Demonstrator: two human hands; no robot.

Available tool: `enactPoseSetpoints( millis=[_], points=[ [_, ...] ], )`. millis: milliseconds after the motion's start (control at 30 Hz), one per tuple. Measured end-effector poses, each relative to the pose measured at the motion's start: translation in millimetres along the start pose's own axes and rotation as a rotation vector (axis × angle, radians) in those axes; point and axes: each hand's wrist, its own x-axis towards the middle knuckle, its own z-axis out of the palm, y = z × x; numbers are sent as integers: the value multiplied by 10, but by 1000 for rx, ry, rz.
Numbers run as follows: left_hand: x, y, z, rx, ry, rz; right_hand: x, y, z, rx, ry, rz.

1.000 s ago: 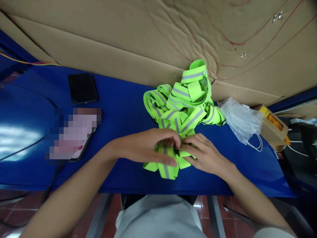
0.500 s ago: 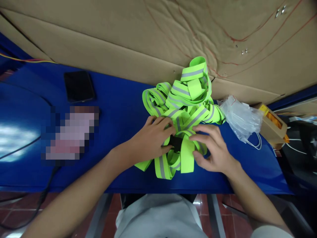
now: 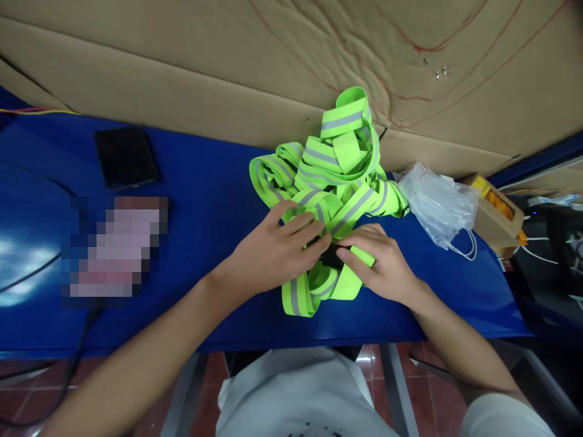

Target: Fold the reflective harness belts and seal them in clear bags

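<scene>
A tangled heap of neon yellow-green reflective straps (image 3: 339, 158) with grey stripes lies on the blue table, leaning against the cardboard at the back. Several loops hang toward the table's front edge. My right hand (image 3: 385, 264) pinches a strap between thumb and fingers, at a black piece (image 3: 332, 258) in the middle of the loops. From the other side, my left hand (image 3: 286, 249) lies over the straps with fingers curled onto the same black piece. Its fingertips are partly hidden, and the black piece's exact kind is hard to make out.
A black phone (image 3: 126, 156) and a blurred-out device (image 3: 118, 249) with a cable lie on the left. To the right are a clear plastic bag (image 3: 439, 203) and a small cardboard box (image 3: 496, 212). Brown cardboard (image 3: 182, 73) with red wires stands behind the table (image 3: 204, 164).
My right hand has moved left and closed on the strap by the black piece; before, its fingers were apart. My left hand has shifted slightly, fingers curling further over. The view has shifted a little.
</scene>
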Motion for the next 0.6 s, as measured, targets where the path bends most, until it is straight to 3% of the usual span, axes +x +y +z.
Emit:
enactPoseSetpoints(
  millis=[100,300,400,500,600],
  points=[
    [-2,30,30,29,-6,42,-13,0,7,-44,-40,12],
    [-1,53,90,-21,-52,11,-60,-52,71,-491,-150,-139],
    [27,53,63,28,-75,15,-37,-73,101,-540,-173,-104],
    [14,25,-40,36,19,-15,-35,-51,-35,-412,-129,-67],
    [-121,-84,-203,-81,256,-199,-164,59,-407,-155,87,41]
  ],
)
